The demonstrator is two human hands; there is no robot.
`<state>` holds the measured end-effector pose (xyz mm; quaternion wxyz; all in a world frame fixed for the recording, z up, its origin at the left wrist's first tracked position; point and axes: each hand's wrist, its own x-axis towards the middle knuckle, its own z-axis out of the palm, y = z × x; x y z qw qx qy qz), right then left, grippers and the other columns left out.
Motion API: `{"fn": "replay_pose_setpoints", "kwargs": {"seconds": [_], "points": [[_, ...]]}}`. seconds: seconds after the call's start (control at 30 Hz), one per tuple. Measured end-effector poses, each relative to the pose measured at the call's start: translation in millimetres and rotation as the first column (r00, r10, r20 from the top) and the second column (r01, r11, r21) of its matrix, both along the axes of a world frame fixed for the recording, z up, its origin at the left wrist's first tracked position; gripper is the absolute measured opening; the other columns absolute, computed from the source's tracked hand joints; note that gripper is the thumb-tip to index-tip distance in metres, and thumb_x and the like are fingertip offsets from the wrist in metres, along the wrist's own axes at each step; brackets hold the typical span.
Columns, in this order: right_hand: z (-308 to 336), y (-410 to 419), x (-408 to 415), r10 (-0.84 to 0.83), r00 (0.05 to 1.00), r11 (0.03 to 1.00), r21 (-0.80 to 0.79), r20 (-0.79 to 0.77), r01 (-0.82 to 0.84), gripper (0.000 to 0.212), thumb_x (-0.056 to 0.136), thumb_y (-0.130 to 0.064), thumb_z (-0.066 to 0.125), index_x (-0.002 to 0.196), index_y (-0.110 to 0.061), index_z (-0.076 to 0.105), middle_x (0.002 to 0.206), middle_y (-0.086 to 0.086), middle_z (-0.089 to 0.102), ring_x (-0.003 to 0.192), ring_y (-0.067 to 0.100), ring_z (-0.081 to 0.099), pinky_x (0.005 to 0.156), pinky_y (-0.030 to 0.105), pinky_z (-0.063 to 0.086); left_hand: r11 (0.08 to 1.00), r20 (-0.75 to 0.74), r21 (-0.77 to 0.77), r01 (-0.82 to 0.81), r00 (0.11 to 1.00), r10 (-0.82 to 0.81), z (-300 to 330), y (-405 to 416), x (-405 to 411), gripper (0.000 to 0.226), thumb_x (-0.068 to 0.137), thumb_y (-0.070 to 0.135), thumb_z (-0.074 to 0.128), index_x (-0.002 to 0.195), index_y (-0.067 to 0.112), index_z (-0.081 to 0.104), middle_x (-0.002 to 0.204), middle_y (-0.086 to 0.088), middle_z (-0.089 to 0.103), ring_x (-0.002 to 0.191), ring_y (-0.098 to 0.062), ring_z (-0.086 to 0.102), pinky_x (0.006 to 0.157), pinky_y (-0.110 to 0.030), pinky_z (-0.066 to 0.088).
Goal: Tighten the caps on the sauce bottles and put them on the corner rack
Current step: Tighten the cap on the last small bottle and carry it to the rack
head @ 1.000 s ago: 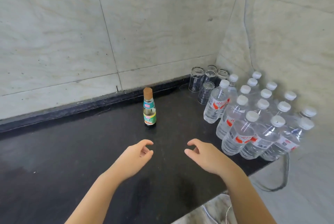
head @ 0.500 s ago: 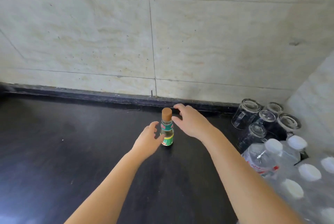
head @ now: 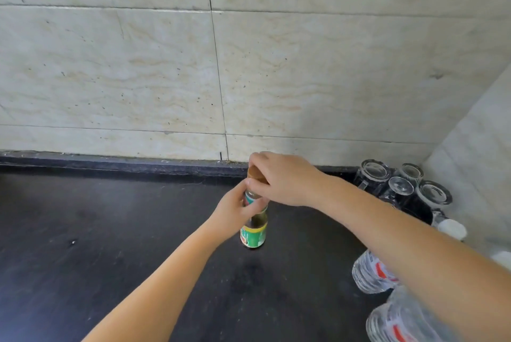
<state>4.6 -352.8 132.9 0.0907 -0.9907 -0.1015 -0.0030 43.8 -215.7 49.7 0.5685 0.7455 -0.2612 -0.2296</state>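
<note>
A small sauce bottle (head: pixel 253 234) with a green and yellow label stands upright on the black counter (head: pixel 110 231), near the tiled back wall. My left hand (head: pixel 235 211) grips the bottle around its upper body from the left. My right hand (head: pixel 282 178) comes from the right and wraps over the brown cap (head: pixel 253 173), of which only a sliver shows. No corner rack is in view.
Several upturned drinking glasses (head: pixel 401 184) stand in the back right corner. Plastic water bottles (head: pixel 376 272) with white caps crowd the counter's right side under my right forearm. Tiled walls close the back and right.
Both hands reached forward from the near counter to the bottle. The left now grips its body and the right has closed over the cap. The camera moved closer.
</note>
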Motion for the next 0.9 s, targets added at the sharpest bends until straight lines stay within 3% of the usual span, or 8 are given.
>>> {"fn": "replay_pose_setpoints", "kwargs": {"seconds": [0.07,0.17,0.3,0.47,0.6,0.7,0.8,0.9], "points": [[20,-4,-11,0.196,0.958,0.98,-0.08,0.21,-0.183,0.028,0.088,-0.037,0.034,0.088,-0.015,0.05,0.079,-0.003,0.052,0.066,0.016,0.046,0.05,0.027,0.028,0.991,-0.007,-0.089,0.103,0.995,-0.104,22,3,-15,0.018,0.077,0.031,0.061,0.091,0.02,0.056,0.085,0.006,0.065,0.077,0.001,0.062,0.072,-0.013,0.05],[37,-5,-29,0.367,0.904,0.93,-0.118,0.221,-0.349,0.028,0.084,-0.026,0.034,0.072,-0.011,0.055,0.053,-0.004,0.05,0.046,0.016,0.043,0.041,0.019,0.018,0.97,-0.049,-0.113,0.214,0.974,-0.221,42,10,-43,0.03,0.067,0.039,0.056,0.084,0.014,0.054,0.077,0.0,0.064,0.071,-0.007,0.061,0.066,-0.019,0.05],[33,5,-49,0.247,0.953,0.969,-0.057,0.176,-0.24,0.025,0.088,-0.024,0.033,0.071,-0.015,0.047,0.044,-0.01,0.031,0.037,0.009,0.026,0.042,0.023,0.017,0.977,-0.067,-0.108,0.184,0.979,-0.192,43,20,-72,0.023,0.067,0.041,0.056,0.078,0.022,0.052,0.071,0.001,0.064,0.065,-0.006,0.062,0.064,-0.023,0.05],[20,15,-65,0.063,0.997,0.996,-0.063,0.037,-0.061,0.023,0.097,-0.023,0.034,0.076,-0.016,0.043,0.049,-0.009,0.034,0.044,0.009,0.029,0.046,0.027,0.022,0.998,0.066,0.051,0.019,0.998,-0.022,34,23,-90,0.021,0.084,0.032,0.057,0.093,0.013,0.055,0.075,-0.004,0.061,0.066,-0.009,0.055,0.068,-0.028,0.047],[24,26,-72,-0.047,0.998,0.994,-0.101,0.042,0.051,0.028,0.097,-0.027,0.033,0.075,-0.013,0.044,0.054,-0.003,0.04,0.047,0.013,0.033,0.047,0.031,0.025,0.994,0.214,0.092,-0.06,0.976,0.039,41,26,-97,0.018,0.083,0.034,0.057,0.092,0.019,0.055,0.078,-0.007,0.068,0.063,-0.011,0.056,0.064,-0.033,0.048],[49,24,-82,0.069,0.983,0.998,-0.001,0.172,-0.07,0.037,0.096,-0.04,0.031,0.08,-0.014,0.05,0.056,-0.007,0.046,0.049,0.008,0.04,0.048,0.027,0.03,0.987,0.109,0.013,0.159,0.981,-0.159,70,39,-84,0.018,0.076,0.031,0.061,0.082,0.015,0.056,0.067,0.004,0.063,0.063,-0.007,0.056,0.064,-0.028,0.047],[75,16,-90,0.378,0.839,0.922,-0.08,0.392,-0.378,0.043,0.095,-0.037,0.03,0.079,-0.01,0.06,0.061,-0.003,0.057,0.054,0.013,0.046,0.05,0.022,0.033,0.944,0.049,-0.003,0.331,0.943,-0.33,98,50,-76,0.044,0.065,0.039,0.058,0.083,0.0,0.052,0.072,-0.007,0.058,0.068,-0.015,0.057,0.069,-0.029,0.045],[75,14,-89,0.354,0.836,0.933,-0.094,0.419,-0.348,0.036,0.092,-0.024,0.031,0.069,-0.008,0.054,0.049,0.001,0.049,0.041,0.019,0.039,0.044,0.024,0.025,0.949,0.076,-0.003,0.314,0.947,-0.313,104,49,-84,0.034,0.067,0.042,0.057,0.076,0.01,0.054,0.068,-0.001,0.063,0.064,-0.011,0.06,0.065,-0.025,0.048]]}}
